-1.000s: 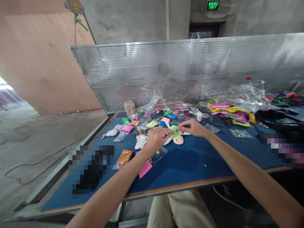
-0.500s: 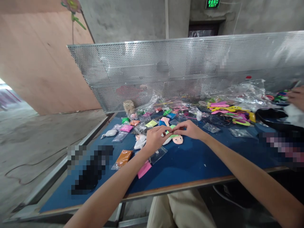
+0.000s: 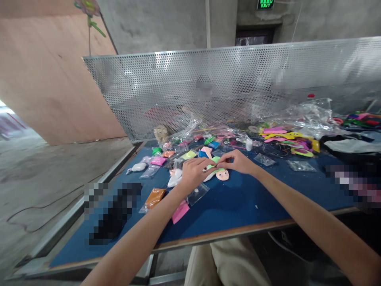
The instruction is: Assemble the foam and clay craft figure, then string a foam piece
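Gripping something or not, I can't tell, but the left hand (image 3: 195,172) and right hand (image 3: 239,163) meet over a flat, round-faced, green-and-peach doll (image 3: 222,174).

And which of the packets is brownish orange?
The large brownish-orange packet left of the left forearm; the yellow packet and the brighter orange packet lie farther back.

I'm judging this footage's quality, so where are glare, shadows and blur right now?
In the head view: white glare on the silvery perforated metal panel and crumpled clear plastic; soft shadow on the blue tabletop; pink-and-green flower-shaped ornament blurred; small details on the green-and-peach figure soft.
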Demonstrator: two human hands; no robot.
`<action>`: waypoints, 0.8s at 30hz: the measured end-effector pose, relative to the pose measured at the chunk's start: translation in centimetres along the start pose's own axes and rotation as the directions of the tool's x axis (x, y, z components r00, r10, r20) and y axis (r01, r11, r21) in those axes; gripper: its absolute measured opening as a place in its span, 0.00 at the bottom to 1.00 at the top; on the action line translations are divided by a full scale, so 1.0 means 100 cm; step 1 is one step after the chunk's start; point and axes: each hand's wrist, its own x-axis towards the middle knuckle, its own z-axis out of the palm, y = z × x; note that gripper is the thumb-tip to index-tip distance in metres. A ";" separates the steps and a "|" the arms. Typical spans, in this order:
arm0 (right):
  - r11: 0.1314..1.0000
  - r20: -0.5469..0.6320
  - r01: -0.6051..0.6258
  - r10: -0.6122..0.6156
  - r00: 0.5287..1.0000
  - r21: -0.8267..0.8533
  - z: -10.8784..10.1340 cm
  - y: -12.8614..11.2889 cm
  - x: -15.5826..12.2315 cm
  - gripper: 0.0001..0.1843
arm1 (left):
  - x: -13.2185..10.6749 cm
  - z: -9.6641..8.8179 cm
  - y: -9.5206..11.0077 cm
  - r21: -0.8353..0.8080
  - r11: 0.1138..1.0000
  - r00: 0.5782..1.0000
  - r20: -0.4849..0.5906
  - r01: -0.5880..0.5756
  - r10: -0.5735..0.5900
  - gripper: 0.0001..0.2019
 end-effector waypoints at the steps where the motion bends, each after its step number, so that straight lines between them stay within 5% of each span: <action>1: 1.000 -0.002 -0.001 0.001 1.000 -0.003 -0.001 0.001 0.000 0.18 | 0.000 0.000 -0.001 -0.007 1.000 1.000 0.000 0.004 -0.004 0.09; 11: 0.998 0.004 0.011 -0.011 1.000 -0.057 -0.012 0.004 -0.004 0.19 | -0.001 0.003 -0.004 -0.044 0.999 0.999 0.034 0.000 0.002 0.08; 19: 0.975 0.001 0.193 -0.194 0.981 -0.114 -0.013 -0.001 -0.003 0.17 | -0.001 0.003 -0.005 -0.068 0.998 0.999 0.051 0.008 -0.004 0.09; 24: 0.974 0.044 0.169 -0.164 0.985 -0.150 -0.011 0.000 -0.004 0.15 | -0.001 0.004 -0.003 -0.081 0.997 0.997 0.078 0.018 -0.012 0.11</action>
